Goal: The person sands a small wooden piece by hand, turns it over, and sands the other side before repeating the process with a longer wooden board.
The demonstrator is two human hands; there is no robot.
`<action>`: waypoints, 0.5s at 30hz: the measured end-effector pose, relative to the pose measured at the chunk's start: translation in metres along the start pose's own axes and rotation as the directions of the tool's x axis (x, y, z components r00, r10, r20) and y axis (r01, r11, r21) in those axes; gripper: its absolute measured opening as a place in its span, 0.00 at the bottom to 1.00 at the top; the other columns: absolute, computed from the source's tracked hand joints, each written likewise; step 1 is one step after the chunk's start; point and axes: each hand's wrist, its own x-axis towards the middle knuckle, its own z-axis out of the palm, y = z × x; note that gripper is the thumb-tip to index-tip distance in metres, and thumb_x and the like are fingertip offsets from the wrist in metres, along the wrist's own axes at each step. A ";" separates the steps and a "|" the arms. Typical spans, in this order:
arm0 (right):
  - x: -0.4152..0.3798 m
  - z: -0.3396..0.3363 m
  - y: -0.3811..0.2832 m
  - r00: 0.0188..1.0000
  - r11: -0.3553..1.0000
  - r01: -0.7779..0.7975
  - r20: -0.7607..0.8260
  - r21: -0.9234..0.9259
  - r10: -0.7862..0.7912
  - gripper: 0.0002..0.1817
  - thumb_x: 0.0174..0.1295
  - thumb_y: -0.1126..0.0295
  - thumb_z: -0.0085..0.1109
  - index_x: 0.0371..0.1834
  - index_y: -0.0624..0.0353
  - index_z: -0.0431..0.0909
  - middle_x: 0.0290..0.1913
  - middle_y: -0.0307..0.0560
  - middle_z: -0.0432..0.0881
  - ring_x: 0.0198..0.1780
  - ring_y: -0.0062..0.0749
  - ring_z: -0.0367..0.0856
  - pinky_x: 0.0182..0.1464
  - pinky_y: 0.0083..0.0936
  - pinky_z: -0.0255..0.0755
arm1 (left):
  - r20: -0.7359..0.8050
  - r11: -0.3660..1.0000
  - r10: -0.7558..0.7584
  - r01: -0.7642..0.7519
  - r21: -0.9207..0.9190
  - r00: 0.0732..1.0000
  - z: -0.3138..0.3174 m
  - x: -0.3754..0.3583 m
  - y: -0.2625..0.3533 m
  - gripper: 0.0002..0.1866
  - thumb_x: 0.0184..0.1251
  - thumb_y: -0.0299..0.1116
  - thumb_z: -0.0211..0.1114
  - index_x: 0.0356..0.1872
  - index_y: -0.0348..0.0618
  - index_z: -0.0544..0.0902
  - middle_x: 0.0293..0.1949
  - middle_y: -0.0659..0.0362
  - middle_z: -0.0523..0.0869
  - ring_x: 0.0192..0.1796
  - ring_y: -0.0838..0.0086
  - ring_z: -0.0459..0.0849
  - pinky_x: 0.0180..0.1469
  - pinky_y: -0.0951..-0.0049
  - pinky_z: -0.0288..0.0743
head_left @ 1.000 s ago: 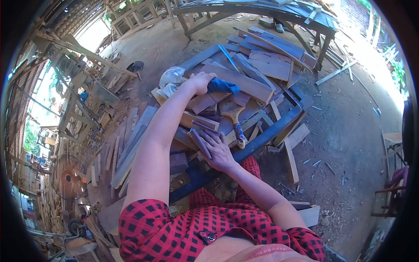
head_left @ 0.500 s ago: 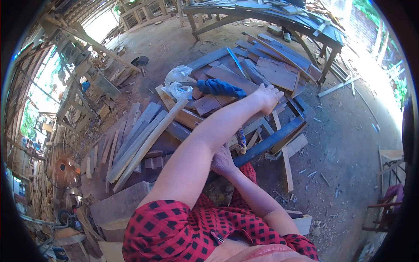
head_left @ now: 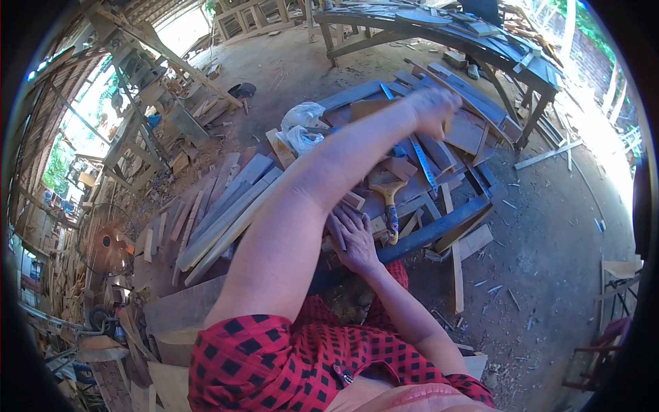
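Note:
My left hand is raised over the upper right of the wood pile, blurred, its fingers curled around a small yellowish thing I cannot make out. My right hand is lower, near my lap, its fingers over a small dark wooden piece. Just right of it lies a paintbrush with a patterned handle and pale bristles. A blue ruler slants across the boards below my left hand. My left forearm hides part of the pile.
Long planks and white plastic bags lie to the left of my forearm. A dark frame beam edges the pile. Behind stands a workbench with thin boards. A fan is at far left, a red chair at lower right.
My left hand has lifted and moved slightly up and right. My right hand shows more fully, and more of the paintbrush and ruler is visible. The blue cloth is now mostly hidden. The view has shifted.

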 end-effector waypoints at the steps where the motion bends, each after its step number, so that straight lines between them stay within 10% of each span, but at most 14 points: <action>1: 0.000 -0.001 0.000 1.000 0.999 0.012 0.010 -0.035 -0.012 0.34 0.59 0.57 0.52 0.70 0.51 0.58 0.69 0.45 0.62 0.71 0.42 0.55 0.69 0.51 0.41 | -0.101 0.997 -0.059 0.054 -0.050 0.993 -0.018 -0.005 -0.007 0.26 0.35 0.38 0.72 0.40 0.36 0.79 0.43 0.49 0.81 0.48 0.59 0.80 0.52 0.65 0.74; 8: -0.001 -0.004 -0.007 1.000 0.997 0.023 0.018 -0.078 -0.022 0.34 0.60 0.56 0.52 0.71 0.49 0.57 0.68 0.47 0.63 0.70 0.43 0.57 0.68 0.48 0.45 | -0.685 0.907 -0.414 0.208 -0.367 0.599 -0.127 -0.074 -0.075 0.26 0.38 0.52 0.76 0.32 0.39 0.82 0.29 0.51 0.85 0.31 0.64 0.84 0.39 0.67 0.78; 10: -0.001 0.002 -0.004 0.997 0.997 0.041 -0.062 -0.063 -0.045 0.30 0.62 0.53 0.50 0.68 0.48 0.62 0.66 0.48 0.66 0.69 0.43 0.58 0.66 0.54 0.46 | -0.695 0.870 -0.473 0.164 -0.465 0.541 -0.174 -0.108 -0.062 0.24 0.45 0.45 0.79 0.27 0.38 0.73 0.25 0.64 0.79 0.31 0.84 0.75 0.32 0.78 0.73; 12: -0.001 0.002 -0.006 0.996 0.996 0.056 -0.070 -0.065 -0.061 0.30 0.62 0.53 0.50 0.67 0.48 0.64 0.65 0.48 0.67 0.69 0.43 0.59 0.67 0.52 0.46 | -0.817 0.838 -0.443 0.495 -0.231 0.369 -0.207 -0.142 -0.053 0.30 0.46 0.58 0.73 0.18 0.37 0.74 0.14 0.58 0.72 0.21 0.75 0.70 0.25 0.68 0.66; 15: -0.003 0.004 -0.007 0.991 0.994 0.060 -0.114 -0.088 -0.070 0.28 0.62 0.53 0.50 0.65 0.48 0.66 0.65 0.47 0.68 0.69 0.42 0.59 0.67 0.50 0.45 | -0.895 0.789 -0.339 0.606 -0.104 0.288 -0.225 -0.194 -0.055 0.21 0.52 0.46 0.73 0.23 0.38 0.76 0.19 0.51 0.78 0.24 0.63 0.78 0.28 0.64 0.70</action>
